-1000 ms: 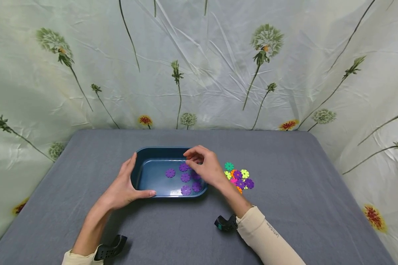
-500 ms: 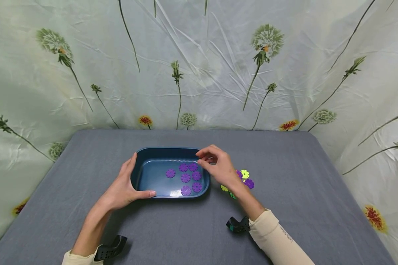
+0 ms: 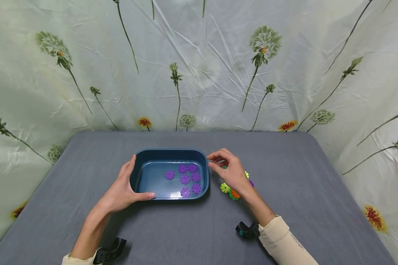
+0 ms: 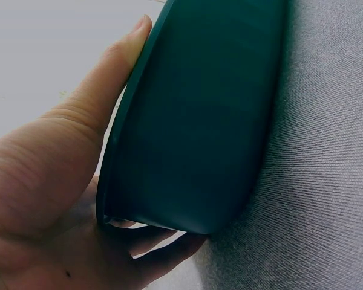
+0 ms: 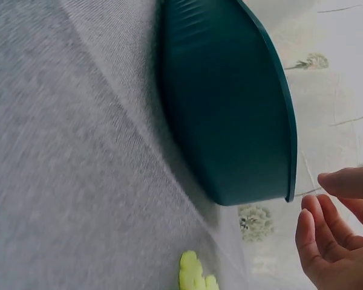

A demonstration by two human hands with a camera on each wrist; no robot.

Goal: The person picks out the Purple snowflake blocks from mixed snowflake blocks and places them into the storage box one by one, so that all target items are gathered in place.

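Note:
A dark blue plastic tub [image 3: 142, 180] stands on the table, with several purple flower-shaped discs [image 3: 185, 179] lying flat inside, mostly toward its right end. My left hand [image 3: 121, 189] grips the tub's left end, thumb along the near rim and fingers round the far side; the left wrist view shows the thumb [image 4: 103, 78] against the rim. Just outside the tub's right rim hovers my right hand [image 3: 230, 169], fingers loosely bent. Nothing shows between its fingertips in the right wrist view. Below it lies a pile of mixed-colour flower discs [image 3: 224, 187], partly hidden by the hand.
A grey cloth covers the table [image 3: 179, 235]. Behind it hangs a pale curtain [image 3: 212, 73] printed with dandelions. A yellow-green disc [image 5: 193, 275] lies on the cloth low in the right wrist view.
My right hand has moved right, from over the tub's right end to outside its rim, uncovering purple discs there and covering part of the pile. The left hand keeps its grip.

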